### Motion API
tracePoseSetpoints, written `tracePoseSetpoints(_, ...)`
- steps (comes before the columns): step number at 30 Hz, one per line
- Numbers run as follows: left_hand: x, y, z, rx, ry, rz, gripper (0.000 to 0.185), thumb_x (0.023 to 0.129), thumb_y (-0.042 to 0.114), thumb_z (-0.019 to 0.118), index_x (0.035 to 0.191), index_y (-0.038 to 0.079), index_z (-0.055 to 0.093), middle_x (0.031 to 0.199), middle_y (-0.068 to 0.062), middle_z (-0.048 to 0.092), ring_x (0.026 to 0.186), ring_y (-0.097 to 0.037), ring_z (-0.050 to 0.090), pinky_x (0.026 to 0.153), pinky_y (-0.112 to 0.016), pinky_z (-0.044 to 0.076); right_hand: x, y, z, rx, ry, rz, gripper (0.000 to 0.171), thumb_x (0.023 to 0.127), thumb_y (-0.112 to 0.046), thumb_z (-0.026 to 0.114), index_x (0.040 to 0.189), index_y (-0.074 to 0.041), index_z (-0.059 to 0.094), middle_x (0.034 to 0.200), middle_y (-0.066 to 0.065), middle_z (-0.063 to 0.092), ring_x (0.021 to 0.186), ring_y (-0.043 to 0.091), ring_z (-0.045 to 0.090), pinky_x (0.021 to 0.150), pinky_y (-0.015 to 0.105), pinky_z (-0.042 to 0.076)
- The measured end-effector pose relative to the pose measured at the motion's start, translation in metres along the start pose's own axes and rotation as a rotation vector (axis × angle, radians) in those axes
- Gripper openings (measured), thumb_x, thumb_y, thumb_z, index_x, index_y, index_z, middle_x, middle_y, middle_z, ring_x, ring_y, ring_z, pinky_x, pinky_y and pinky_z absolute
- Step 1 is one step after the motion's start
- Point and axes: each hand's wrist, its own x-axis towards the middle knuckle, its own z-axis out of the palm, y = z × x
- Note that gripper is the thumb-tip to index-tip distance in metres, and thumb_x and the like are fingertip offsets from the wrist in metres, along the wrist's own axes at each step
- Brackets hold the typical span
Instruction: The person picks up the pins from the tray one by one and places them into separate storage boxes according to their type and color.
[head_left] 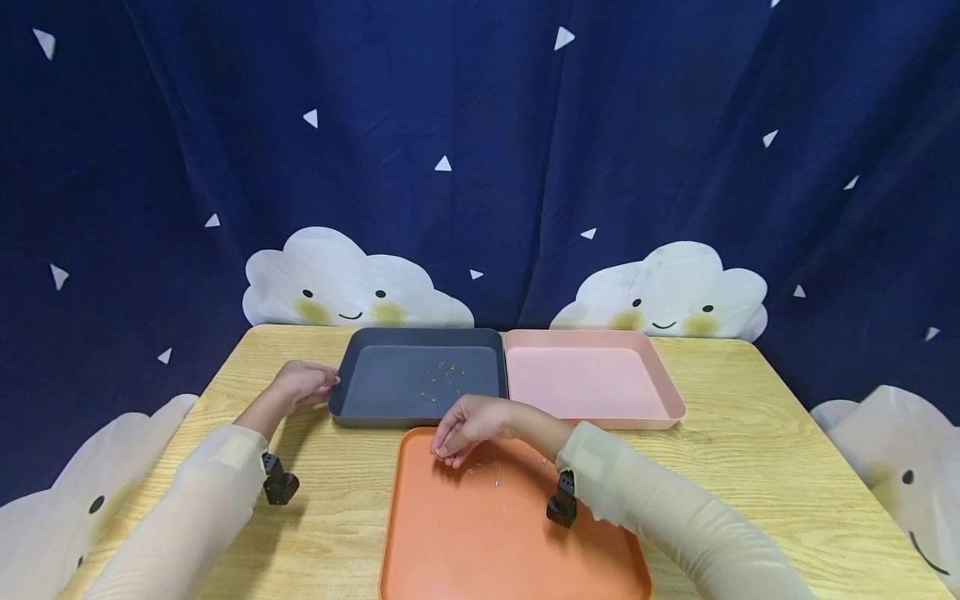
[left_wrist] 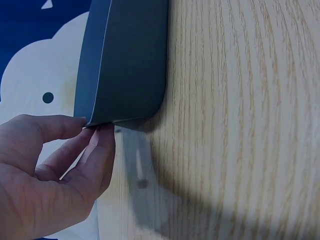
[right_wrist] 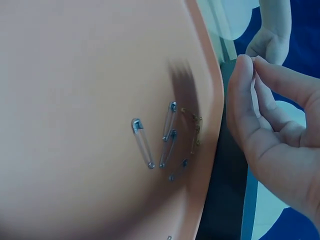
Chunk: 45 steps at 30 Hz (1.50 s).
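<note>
At the left, my left hand (head_left: 306,382) pinches the near-left wall of the dark grey tray (head_left: 360,417), thumb on the rim (left_wrist: 98,75) and fingers beneath. My right hand (head_left: 474,425) hovers over the far left of the orange tray (head_left: 480,550). Its thumb and index fingertips (right_wrist: 244,62) meet around a tiny thing; I cannot tell its kind. Below lie several silver safety pins (right_wrist: 142,143) and a few gold safety pins (right_wrist: 196,132). Small gold pins (head_left: 452,367) are scattered inside the grey tray.
A pink tray (head_left: 670,392) stands right against the grey one at the back. All three trays rest on a light wood table (head_left: 750,475). Behind it hangs a dark blue curtain (head_left: 495,100) with white clouds. Black cameras (head_left: 280,481) are strapped to both wrists.
</note>
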Motion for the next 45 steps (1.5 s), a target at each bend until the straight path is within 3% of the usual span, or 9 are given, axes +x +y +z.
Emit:
tracePoseSetpoints(4, -0.001, 0.001, 0.0, 0.009, 0.002, -0.004, 0.045, 0.094, 0.004, 0.049, 0.135, -0.013, 0.045, 0.14, -0.034, 0.045, 0.087, -0.008, 0.065, 0.087, -0.027, 0.06, 0.0, -0.001, -0.002, 0.024, 0.027, 0.01, 0.022, 0.085, 0.008, 0.062, 0.106, 0.016, 0.065, 0.1, 0.031, 0.07, 0.065, 0.011, 0.065, 0.074, 0.032, 0.063)
tracePoseSetpoints(11, 0.002, 0.0, 0.0, 0.019, 0.005, -0.01, 0.046, 0.094, 0.005, 0.05, 0.136, -0.013, 0.044, 0.142, -0.033, 0.043, 0.089, -0.009, 0.065, 0.088, -0.028, 0.059, 0.0, -0.002, -0.014, 0.134, 0.03, 0.028, 0.03, 0.086, 0.01, 0.059, 0.115, 0.02, 0.058, 0.078, 0.007, 0.071, 0.064, 0.01, 0.065, 0.072, 0.027, 0.063)
tracePoseSetpoints(16, 0.0, 0.0, 0.0, 0.012, 0.0, -0.006, 0.047, 0.093, 0.004, 0.05, 0.136, -0.013, 0.044, 0.142, -0.033, 0.043, 0.087, -0.008, 0.065, 0.086, -0.026, 0.06, -0.001, -0.004, -0.024, 0.167, 0.026, 0.019, 0.034, 0.088, 0.009, 0.058, 0.12, 0.021, 0.055, 0.076, 0.002, 0.07, 0.066, 0.009, 0.066, 0.074, 0.025, 0.062)
tracePoseSetpoints(28, 0.0, 0.001, 0.001, 0.025, 0.006, -0.015, 0.046, 0.094, 0.005, 0.049, 0.136, -0.013, 0.044, 0.142, -0.033, 0.042, 0.093, -0.012, 0.065, 0.093, -0.031, 0.057, -0.002, -0.018, -0.044, 0.146, 0.043, -0.021, 0.04, 0.088, 0.009, 0.057, 0.125, 0.021, 0.049, 0.076, -0.002, 0.07, 0.071, 0.007, 0.066, 0.088, 0.035, 0.06)
tracePoseSetpoints(35, -0.001, 0.0, 0.0, 0.02, 0.014, -0.015, 0.046, 0.093, 0.004, 0.05, 0.136, -0.013, 0.044, 0.143, -0.032, 0.042, 0.085, -0.006, 0.064, 0.087, -0.028, 0.059, 0.007, -0.032, -0.06, 0.121, 0.101, 0.026, 0.04, 0.087, 0.009, 0.059, 0.126, 0.019, 0.051, 0.09, 0.012, 0.072, 0.07, 0.009, 0.066, 0.092, 0.037, 0.058)
tracePoseSetpoints(41, 0.002, -0.001, 0.001, 0.022, 0.017, -0.023, 0.046, 0.094, 0.006, 0.051, 0.136, -0.012, 0.045, 0.142, -0.032, 0.044, 0.083, -0.005, 0.063, 0.085, -0.025, 0.06, 0.016, -0.044, -0.072, 0.051, 0.105, 0.07, 0.04, 0.089, 0.007, 0.058, 0.127, 0.018, 0.05, 0.074, 0.002, 0.068, 0.067, 0.008, 0.065, 0.094, 0.037, 0.056)
tracePoseSetpoints(45, 0.003, -0.001, 0.002, 0.032, 0.025, -0.024, 0.046, 0.093, 0.006, 0.052, 0.135, -0.012, 0.046, 0.141, -0.031, 0.045, 0.083, -0.005, 0.064, 0.083, -0.025, 0.06, 0.021, -0.049, -0.078, 0.015, 0.111, 0.1, 0.039, 0.09, 0.007, 0.058, 0.127, 0.017, 0.051, 0.07, 0.0, 0.068, 0.066, 0.009, 0.065, 0.086, 0.031, 0.061)
